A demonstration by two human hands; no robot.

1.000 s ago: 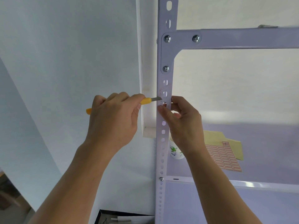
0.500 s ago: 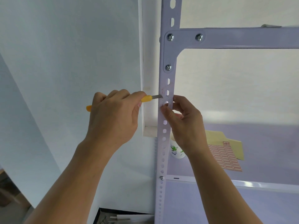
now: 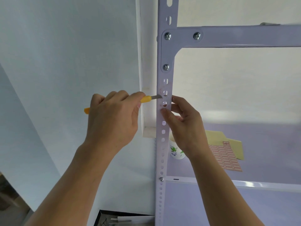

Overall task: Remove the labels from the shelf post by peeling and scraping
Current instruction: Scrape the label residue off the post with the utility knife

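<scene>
The left hand is closed in a fist around a yellow-handled utility knife. The handle's tail sticks out past the little-finger side, and the short grey blade points right, its tip touching the left edge of the front face of the shelf post. The post is a pale, perforated steel upright that runs from the top of the view to the bottom, just right of centre. Faint reddish label remnants lie on its front face around the oval slots where the blade meets it, above the right thumb. The right hand grips the post from the right side: the thumb presses flat on the front face just below the patch of residue, the index fingertip touches the post's right edge level with the blade, and the other fingers curl behind the edge. Above the hands, a corner bracket with three screws joins the post to a horizontal beam running right. Behind the right wrist, on the shelf, stands a white paper cup with green print, partly hidden by the post and the wrist. Farther right on the same shelf lies a sheet of small red-bordered labels on top of pale yellow paper. A pale wall fills the left side, and the corner of a dark box shows at the bottom edge.
</scene>
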